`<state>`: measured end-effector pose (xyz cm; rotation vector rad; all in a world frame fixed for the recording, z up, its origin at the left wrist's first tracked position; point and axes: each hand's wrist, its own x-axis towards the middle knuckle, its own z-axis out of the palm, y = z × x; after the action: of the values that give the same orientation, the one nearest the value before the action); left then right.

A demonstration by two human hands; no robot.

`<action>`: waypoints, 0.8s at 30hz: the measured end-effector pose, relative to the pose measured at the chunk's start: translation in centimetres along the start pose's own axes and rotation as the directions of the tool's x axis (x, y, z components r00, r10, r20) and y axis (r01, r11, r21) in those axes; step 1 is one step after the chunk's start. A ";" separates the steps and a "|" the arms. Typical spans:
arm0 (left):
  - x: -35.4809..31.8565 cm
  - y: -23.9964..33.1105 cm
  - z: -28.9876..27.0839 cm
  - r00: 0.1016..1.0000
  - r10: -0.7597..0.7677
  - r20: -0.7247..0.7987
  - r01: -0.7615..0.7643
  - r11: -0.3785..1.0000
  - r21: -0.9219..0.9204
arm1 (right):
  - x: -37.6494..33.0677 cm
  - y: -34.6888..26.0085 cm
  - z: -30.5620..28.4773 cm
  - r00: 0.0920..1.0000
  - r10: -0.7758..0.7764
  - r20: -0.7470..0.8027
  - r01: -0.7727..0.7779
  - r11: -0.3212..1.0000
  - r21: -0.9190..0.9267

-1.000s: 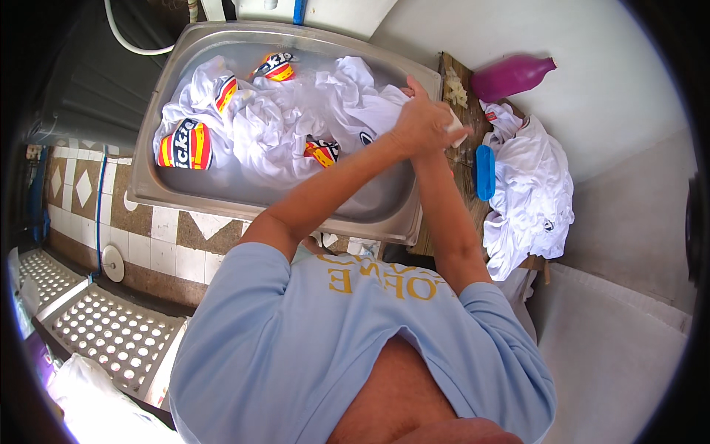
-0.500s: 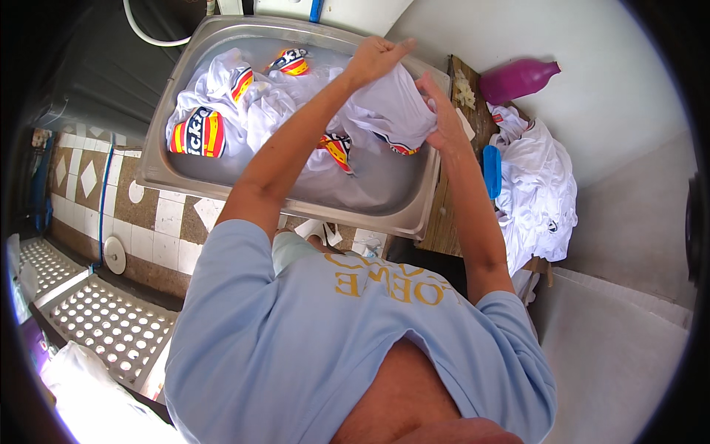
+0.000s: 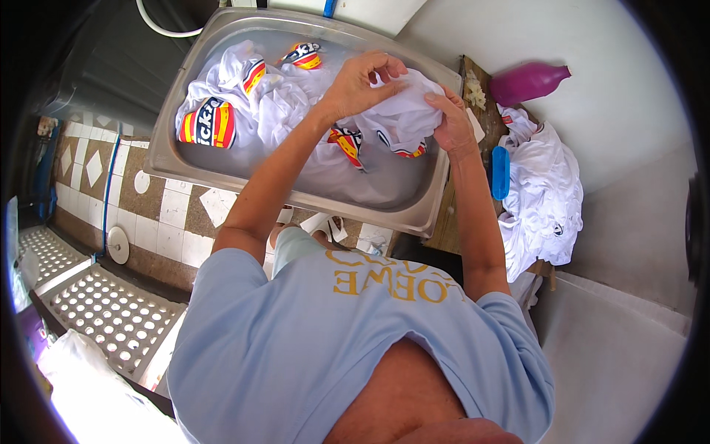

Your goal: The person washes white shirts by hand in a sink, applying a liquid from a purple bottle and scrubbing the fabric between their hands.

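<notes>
Soapy water and wet white garments fill a steel basin (image 3: 296,191). My right hand (image 3: 452,127) pinches the edge of a white garment (image 3: 403,111) at the basin's right side, lifting part of it above the water. My left hand (image 3: 359,85) is over the same cloth, fingers curled and thumb apart from them, the thumb tip beside the fabric. Lower folds of this garment, with a dark and striped print, hang to the water. Further left lie bunched white garments (image 3: 277,115) with a red, yellow and navy print (image 3: 208,124).
Right of the basin, a wooden board (image 3: 447,214) carries a blue brush-like object (image 3: 501,173), a purple bottle (image 3: 529,83) lying on its side and a heap of white clothes (image 3: 546,192). A perforated grey rack (image 3: 111,314) stands lower left. A pale wall rises at right.
My left hand has come down and left, its fingers curling away from the cloth. My right hand has turned and now pinches the garment's edge. The view has shifted slightly.
</notes>
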<state>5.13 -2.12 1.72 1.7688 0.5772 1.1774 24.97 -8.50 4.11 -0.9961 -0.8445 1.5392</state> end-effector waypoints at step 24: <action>-8.5 1.9 -6.1 0.891 -0.048 -0.452 0.132 0.979 0.157 | -0.5 3.3 2.0 0.996 -0.005 -0.084 0.005 1.000 0.006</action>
<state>-4.22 -6.94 0.15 1.5998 1.0587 1.5170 21.87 -9.60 2.03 -1.0463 -0.7821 1.4841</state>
